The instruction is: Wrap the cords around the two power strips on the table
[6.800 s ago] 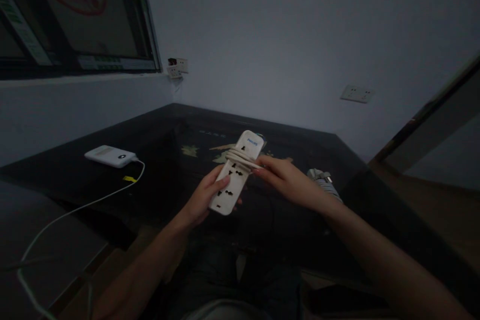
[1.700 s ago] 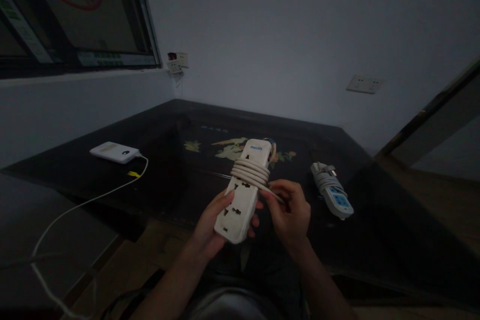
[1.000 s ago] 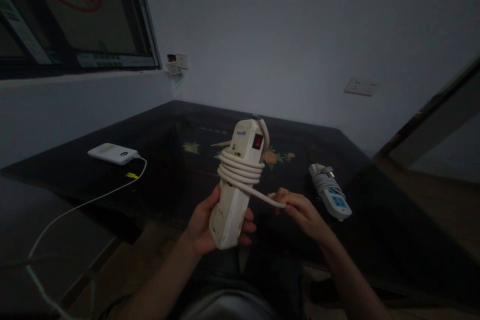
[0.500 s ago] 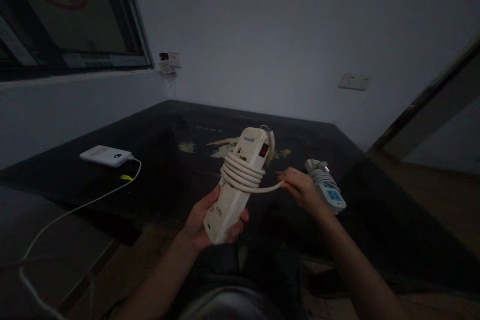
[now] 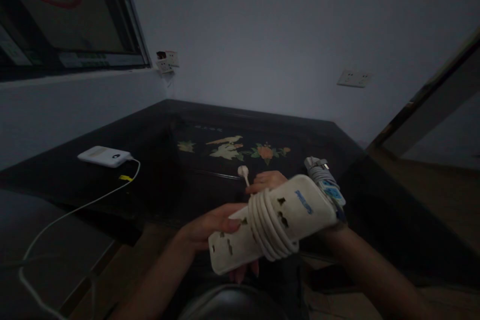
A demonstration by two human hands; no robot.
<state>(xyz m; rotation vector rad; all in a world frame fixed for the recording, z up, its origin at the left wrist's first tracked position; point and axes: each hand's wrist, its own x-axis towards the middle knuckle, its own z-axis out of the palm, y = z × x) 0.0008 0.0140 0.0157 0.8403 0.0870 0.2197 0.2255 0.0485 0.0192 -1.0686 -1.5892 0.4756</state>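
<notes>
A white Philips power strip [image 5: 302, 210] is held above the near side of the table, tilted with its labelled end up to the right. Several turns of its white cord [image 5: 268, 227] wrap around its middle. My left hand [image 5: 212, 222] grips the lower end, thumb on the socket face and fingers underneath. Behind the strip, my right hand [image 5: 268, 180] is partly hidden, its fingers closed on the cord's free end. The round plug [image 5: 243, 171] sticks out just past those fingers.
A second power strip [image 5: 326, 180], wrapped in grey cord, lies on the dark table [image 5: 187, 185] at right. At left lies a white power bank [image 5: 105, 156] with a cable hanging over the edge. Wall sockets [image 5: 354, 78] sit on the wall behind.
The power strip has swung clockwise and moved right. My right hand has gone from pulling the cord out at the right to behind the strip, and the plug now shows.
</notes>
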